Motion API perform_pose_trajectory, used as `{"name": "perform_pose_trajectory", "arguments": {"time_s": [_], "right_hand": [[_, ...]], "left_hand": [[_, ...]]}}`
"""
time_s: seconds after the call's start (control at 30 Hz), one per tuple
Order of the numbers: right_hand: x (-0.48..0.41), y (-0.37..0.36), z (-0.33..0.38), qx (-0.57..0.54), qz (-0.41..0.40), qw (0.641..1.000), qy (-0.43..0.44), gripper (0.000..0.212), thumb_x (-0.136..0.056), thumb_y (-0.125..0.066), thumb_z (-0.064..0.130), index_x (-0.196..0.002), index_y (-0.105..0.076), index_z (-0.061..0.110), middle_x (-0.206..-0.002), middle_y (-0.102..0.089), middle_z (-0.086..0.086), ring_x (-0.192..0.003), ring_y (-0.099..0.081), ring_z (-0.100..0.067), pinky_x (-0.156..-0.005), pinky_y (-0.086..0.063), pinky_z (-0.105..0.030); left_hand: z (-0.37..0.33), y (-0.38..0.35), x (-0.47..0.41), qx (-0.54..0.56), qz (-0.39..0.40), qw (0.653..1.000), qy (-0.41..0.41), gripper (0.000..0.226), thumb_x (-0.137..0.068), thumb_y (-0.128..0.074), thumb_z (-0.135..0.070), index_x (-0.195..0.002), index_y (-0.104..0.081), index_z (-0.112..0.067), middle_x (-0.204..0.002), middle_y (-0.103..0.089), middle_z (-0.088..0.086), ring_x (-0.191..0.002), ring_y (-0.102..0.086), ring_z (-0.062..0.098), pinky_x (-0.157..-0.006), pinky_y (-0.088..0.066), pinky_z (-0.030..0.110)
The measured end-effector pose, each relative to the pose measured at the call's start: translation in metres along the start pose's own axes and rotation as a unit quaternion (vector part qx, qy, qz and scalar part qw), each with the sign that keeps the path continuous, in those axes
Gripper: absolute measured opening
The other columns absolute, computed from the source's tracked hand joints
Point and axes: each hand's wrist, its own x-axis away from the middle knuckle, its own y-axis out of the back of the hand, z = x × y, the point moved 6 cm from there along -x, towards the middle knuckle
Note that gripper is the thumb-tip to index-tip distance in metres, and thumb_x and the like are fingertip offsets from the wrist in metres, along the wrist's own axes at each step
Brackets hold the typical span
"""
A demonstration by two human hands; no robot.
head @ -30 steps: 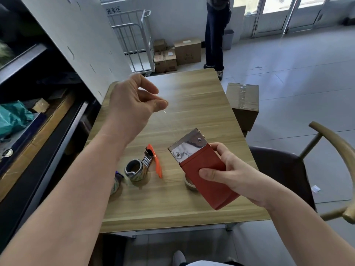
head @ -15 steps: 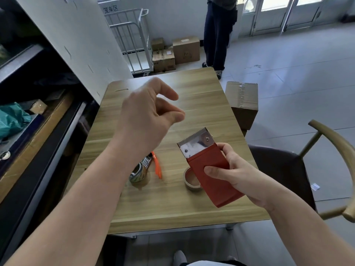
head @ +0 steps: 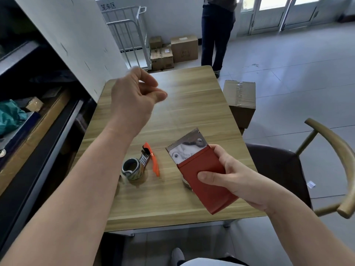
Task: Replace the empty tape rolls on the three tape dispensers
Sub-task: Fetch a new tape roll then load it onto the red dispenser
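Observation:
My right hand grips a red tape dispenser by its body, just above the near right part of the wooden table. Its serrated metal blade points up and away from me. A tape roll lies on the table, mostly hidden behind the red dispenser. Left of it lies a second dispenser with a metal roll holder and an orange handle. My left hand hovers above the table's middle, thumb and fingertips pinched together with nothing visible between them.
A cardboard box stands on the floor at the table's right edge. A wooden-armed chair is at my right. A person stands beyond the far end. Dark shelving runs along the left; a cage trolley and boxes sit at the back.
My left hand has drifted to the right above the table with its fingers staying pinched. The red dispenser in my right hand has barely moved.

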Motion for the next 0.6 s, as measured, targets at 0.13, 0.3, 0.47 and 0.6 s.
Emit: {"name": "perform_pose_trajectory", "arguments": {"time_s": [0.13, 0.3, 0.47, 0.6], "right_hand": [[0.002, 0.000, -0.010, -0.009, -0.002, 1.000, -0.015, 0.057, -0.083, -0.075, 0.024, -0.130, -0.045, 0.034, -0.118, -0.070, -0.007, -0.104, -0.070, -0.032, -0.091, -0.055, -0.054], [-0.005, 0.008, -0.015, -0.010, -0.062, 0.998, -0.020, 0.055, -0.085, -0.072, 0.024, -0.130, -0.043, 0.034, -0.116, -0.070, -0.004, -0.100, -0.071, -0.027, -0.086, -0.058, -0.048], [-0.009, 0.010, -0.015, -0.034, -0.069, 0.996, -0.036, 0.047, -0.088, -0.070, 0.022, -0.126, -0.045, 0.033, -0.111, -0.072, -0.004, -0.095, -0.073, -0.027, -0.080, -0.060, -0.047], [-0.015, 0.012, -0.007, -0.095, -0.089, 0.991, -0.042, 0.040, -0.090, -0.067, 0.017, -0.123, -0.047, 0.026, -0.090, -0.076, -0.003, -0.075, -0.076, -0.020, -0.058, -0.059, -0.035]], "left_hand": [[-0.012, 0.016, -0.009, -0.019, -0.001, 1.000, -0.003, 0.033, -0.069, -0.086, -0.013, -0.073, -0.056, -0.029, -0.078, -0.072, -0.002, -0.077, -0.072, 0.011, -0.069, -0.054, 0.024], [-0.043, 0.013, 0.012, -0.038, 0.107, 0.993, -0.026, 0.032, -0.073, -0.084, -0.017, -0.095, -0.062, -0.022, -0.075, -0.075, -0.007, -0.073, -0.071, 0.000, -0.074, -0.053, 0.022], [-0.064, 0.005, 0.040, -0.042, 0.142, 0.986, -0.072, 0.036, -0.074, -0.083, -0.019, -0.101, -0.061, -0.030, -0.075, -0.075, -0.017, -0.062, -0.065, -0.006, -0.066, -0.048, 0.017], [-0.065, -0.025, 0.070, -0.054, 0.211, 0.970, -0.111, 0.036, -0.075, -0.081, -0.009, -0.099, -0.063, -0.027, -0.072, -0.074, -0.015, -0.059, -0.062, -0.010, -0.059, -0.041, 0.002]]}}
